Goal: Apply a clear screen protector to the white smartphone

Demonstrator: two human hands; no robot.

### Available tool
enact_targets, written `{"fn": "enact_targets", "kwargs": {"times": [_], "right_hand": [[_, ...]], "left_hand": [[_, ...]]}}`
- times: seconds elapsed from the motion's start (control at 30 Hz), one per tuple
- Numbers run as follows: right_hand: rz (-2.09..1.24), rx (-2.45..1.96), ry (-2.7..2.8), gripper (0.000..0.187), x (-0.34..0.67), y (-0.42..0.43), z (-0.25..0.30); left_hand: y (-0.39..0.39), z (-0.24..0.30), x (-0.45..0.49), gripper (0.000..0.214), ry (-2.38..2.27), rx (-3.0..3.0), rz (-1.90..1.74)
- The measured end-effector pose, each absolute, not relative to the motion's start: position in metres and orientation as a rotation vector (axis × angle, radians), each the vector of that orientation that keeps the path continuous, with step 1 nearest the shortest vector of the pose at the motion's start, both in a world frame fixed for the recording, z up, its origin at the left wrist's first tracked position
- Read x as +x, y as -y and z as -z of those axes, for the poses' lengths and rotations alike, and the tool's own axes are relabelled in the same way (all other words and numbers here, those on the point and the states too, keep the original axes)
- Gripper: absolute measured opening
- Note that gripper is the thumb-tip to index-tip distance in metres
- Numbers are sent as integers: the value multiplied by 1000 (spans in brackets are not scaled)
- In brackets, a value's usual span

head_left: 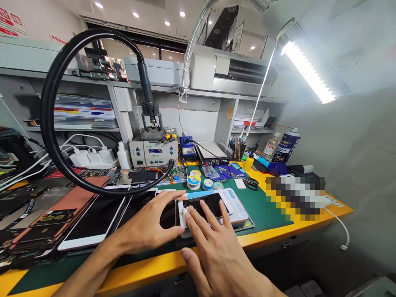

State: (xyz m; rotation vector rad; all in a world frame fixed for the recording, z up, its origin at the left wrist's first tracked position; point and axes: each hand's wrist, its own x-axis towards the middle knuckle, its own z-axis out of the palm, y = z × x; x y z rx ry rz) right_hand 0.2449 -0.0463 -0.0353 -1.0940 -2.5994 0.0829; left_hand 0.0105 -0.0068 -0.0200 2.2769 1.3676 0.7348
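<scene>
A phone with a white frame and dark screen lies on top of a white pack with blue print. Over its screen, my right hand is spread flat, fingertips on or just above the glass. My left hand curves around the phone's left end, thumb and forefinger apart at its near and far sides; whether it touches the phone I cannot tell. A small white piece shows by my right forefinger, too covered to name. Part of the phone is hidden under my fingers.
Left of my hands lie a white-framed tablet and a copper-coloured phone housing. A black hose loops from the hot-air station. Solder spools, tweezers holder, scissors and a yellow bottle stand behind the green mat.
</scene>
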Motion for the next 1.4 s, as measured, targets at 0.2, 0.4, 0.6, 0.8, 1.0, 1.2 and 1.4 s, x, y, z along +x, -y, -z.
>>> {"fn": "enact_targets", "kwargs": {"times": [0.2, 0.4, 0.6, 0.8, 1.0, 1.2, 1.4], "right_hand": [[12, -1143, 2568, 63, 270, 45, 41], [201, -1238, 2548, 61, 310, 41, 47], [246, -1312, 2511, 58, 331, 38, 49], [204, -1305, 2502, 56, 331, 32, 43], [79, -1387, 2505, 56, 322, 16, 33], [-13, -1444, 2504, 60, 311, -4, 24], [15, -1391, 2491, 59, 305, -16, 23]], "left_hand": [[8, 20, 12, 70, -1414, 2297, -715], [7, 27, 9, 72, -1423, 2324, -692], [7, 29, 8, 67, -1428, 2335, -695], [10, 29, 14, 66, -1447, 2239, -815], [7, 29, 12, 68, -1432, 2263, -711], [9, 26, 10, 68, -1436, 2277, -691], [10, 25, 12, 68, -1458, 2305, -723]]}}
